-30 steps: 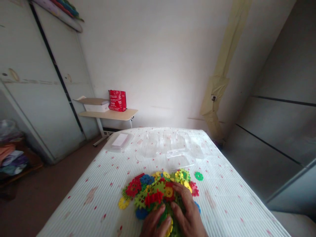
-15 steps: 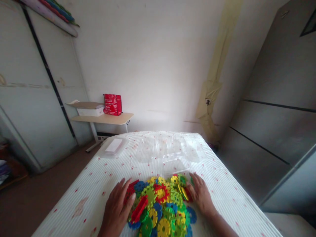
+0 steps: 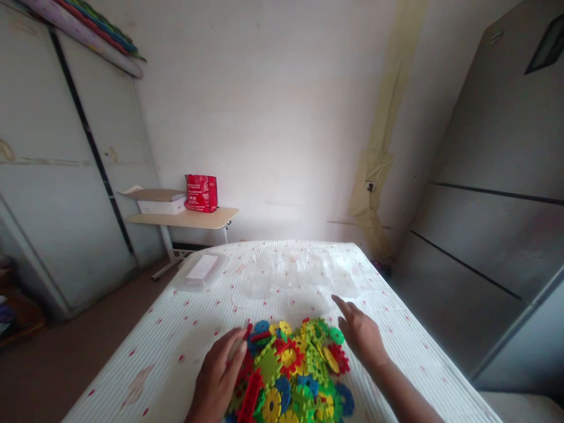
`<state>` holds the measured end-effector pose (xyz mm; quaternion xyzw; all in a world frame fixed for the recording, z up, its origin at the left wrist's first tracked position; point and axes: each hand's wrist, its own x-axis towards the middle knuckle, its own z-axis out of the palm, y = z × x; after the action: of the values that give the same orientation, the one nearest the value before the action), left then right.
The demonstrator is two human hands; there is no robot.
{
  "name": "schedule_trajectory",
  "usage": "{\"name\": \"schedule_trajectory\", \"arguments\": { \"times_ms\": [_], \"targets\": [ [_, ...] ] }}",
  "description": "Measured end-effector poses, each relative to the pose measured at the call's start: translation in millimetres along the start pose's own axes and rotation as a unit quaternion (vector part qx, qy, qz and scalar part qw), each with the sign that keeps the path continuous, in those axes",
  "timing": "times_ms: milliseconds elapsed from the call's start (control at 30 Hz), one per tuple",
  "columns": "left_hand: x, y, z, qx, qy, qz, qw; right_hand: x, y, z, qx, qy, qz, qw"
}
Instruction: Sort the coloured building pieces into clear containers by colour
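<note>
My left hand (image 3: pixel 218 376) curves against the left edge of the heap of notched, coloured plastic pieces (image 3: pixel 288 358) on the cloth-covered bench (image 3: pixel 418 346), its fingertips at the red ones, though with its grip side turned from view I cannot tell whether it pinches any. My right hand (image 3: pixel 359 332) is beside the heap's far right corner, one finger stretched out, pinching nothing that I can see. I judge the pieces light, stiff and a bit slick, apt to slide over one another, so I'd take each by its toothed rim.
</note>
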<state>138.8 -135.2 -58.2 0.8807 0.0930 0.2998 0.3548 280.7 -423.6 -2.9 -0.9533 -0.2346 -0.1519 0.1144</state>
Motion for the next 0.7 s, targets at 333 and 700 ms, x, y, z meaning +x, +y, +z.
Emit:
{"name": "schedule_trajectory", "arguments": {
  "times_ms": [333, 700],
  "targets": [
    [82.6, -21.0, 10.2, 0.098, 0.081, 0.059, 0.990, 26.8, -8.2, 11.6, -0.042, -0.094, 0.019, 0.994],
    [86.7, -35.4, 45.1, 0.104, 0.068, 0.061, 0.990, 30.4, -38.4, 17.5, -0.051, -0.098, -0.009, 0.994]
  ]
}}
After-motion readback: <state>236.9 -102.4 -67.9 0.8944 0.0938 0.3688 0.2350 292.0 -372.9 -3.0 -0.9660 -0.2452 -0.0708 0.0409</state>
